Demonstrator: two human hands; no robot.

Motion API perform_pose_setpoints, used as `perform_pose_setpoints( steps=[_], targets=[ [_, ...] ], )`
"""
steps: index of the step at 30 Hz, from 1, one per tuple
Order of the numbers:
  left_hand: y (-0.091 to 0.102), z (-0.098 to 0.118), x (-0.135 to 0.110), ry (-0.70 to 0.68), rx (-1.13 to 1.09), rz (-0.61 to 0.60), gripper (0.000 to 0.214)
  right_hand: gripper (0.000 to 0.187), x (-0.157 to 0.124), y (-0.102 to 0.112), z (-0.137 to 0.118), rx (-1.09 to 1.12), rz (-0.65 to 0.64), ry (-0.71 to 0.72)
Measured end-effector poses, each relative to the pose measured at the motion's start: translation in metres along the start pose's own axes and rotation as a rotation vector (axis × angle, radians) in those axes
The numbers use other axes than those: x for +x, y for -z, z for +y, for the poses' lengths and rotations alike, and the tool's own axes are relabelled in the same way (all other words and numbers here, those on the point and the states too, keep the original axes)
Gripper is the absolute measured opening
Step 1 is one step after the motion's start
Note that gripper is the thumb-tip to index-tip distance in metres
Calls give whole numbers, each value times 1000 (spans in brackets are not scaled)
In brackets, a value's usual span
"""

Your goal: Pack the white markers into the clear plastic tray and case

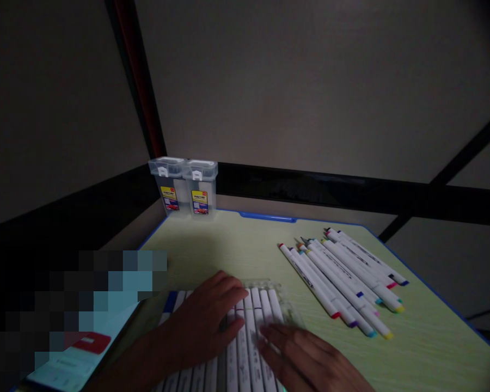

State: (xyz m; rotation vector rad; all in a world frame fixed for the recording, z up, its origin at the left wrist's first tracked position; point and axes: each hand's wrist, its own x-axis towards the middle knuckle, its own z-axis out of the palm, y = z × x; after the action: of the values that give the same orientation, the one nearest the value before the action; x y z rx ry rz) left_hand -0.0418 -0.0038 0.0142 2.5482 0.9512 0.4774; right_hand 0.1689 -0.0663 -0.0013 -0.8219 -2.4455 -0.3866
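Note:
A clear tray [288, 307] near the table's front edge holds a row of white markers [251, 343] lying side by side. My left hand [202, 321] rests flat on the left part of that row, fingers stretched out. My right hand [306, 356] lies over the lower right markers with its fingers extended and touching them. Neither hand has a marker lifted. A second group of several white markers [343, 280] with coloured end caps lies loose on the pale green table [228, 250] to the right.
Two clear plastic boxes [185, 188] with yellow labels stand side by side at the table's far left corner. A lit phone screen [75, 348] sits at the front left. The table has a blue rim [267, 218] and dark walls behind.

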Motion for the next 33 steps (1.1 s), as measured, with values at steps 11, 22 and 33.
perform_pose_setpoints(
  steps=[11,22,33],
  targets=[
    [1,1,1,0,17,-29,22,31,1,12,9,-57,-222,187],
    [1,0,2,-14,41,-35,23,39,-7,13,9,92,-238,61],
    [2,0,2,-22,41,-34,24,47,-28,5,8,9,-248,-76]
  ],
)
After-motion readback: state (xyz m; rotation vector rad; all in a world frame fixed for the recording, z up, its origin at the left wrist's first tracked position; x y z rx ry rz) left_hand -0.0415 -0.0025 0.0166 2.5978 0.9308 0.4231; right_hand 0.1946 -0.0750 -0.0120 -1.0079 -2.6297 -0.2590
